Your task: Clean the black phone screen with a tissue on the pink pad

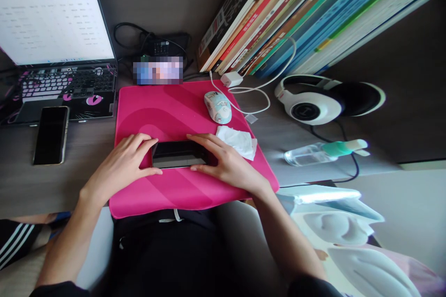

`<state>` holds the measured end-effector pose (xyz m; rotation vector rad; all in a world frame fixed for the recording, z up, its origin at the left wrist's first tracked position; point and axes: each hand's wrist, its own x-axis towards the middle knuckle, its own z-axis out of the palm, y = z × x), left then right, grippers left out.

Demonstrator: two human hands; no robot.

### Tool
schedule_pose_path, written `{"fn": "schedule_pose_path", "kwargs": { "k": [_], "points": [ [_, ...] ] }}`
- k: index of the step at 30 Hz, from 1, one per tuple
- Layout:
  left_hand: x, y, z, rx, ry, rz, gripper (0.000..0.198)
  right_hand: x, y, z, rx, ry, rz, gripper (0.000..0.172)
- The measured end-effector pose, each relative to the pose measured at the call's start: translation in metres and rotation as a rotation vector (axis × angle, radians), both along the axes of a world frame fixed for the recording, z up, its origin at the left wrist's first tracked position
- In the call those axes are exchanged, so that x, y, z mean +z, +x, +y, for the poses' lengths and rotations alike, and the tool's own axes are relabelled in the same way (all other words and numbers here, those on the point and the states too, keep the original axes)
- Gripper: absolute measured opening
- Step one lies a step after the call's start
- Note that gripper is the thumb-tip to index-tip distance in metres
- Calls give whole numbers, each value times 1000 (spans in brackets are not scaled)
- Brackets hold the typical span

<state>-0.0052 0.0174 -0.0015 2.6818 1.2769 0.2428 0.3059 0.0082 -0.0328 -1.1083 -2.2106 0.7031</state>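
Where a dark counter (17, 190) runs beneath a person's two bare hands, an open laptop (52, 14) with a lit screen stands beyond and to the left of the left grip (159, 156), and a row of books (265, 23) leans beyond the right grip (190, 152). Under both grips spreads a pink mat (149, 116). White headphones (315, 102) and a clear spray bottle (306, 154) rest untouched to the right of the right grip.

A dark-screened phone (174, 155) lies lengthwise between the two, apparently flat on the mat, its right end hidden by the right grip. That grip pinches the phone's long edges, thumb on the near side, fingers on the far; the left grip arches around the opposite end, though whether it presses cannot be told. Handling appears under way: the phone is in place with both grips at it, yet it is not raised, and how much remains cannot be judged.

A patterned mouse (219, 107) sits just beyond the right grip, a crumpled tissue (239, 141) just beside it.
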Motion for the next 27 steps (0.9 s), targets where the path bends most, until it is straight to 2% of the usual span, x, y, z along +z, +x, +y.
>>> {"fn": "schedule_pose_path", "kwargs": {
  "k": [13, 18, 27],
  "points": [
    [1, -1, 0, 30, -42, -21, 74, -2, 2, 1, 5, -30, 5, 69],
    [1, 0, 0, 34, -63, -63, 64, -1, 2, 1, 9, -50, 12, 69],
    [-1, 1, -1, 18, -43, -96, 61, -1, 3, 0, 12, -67, 20, 70]
  ]
}}
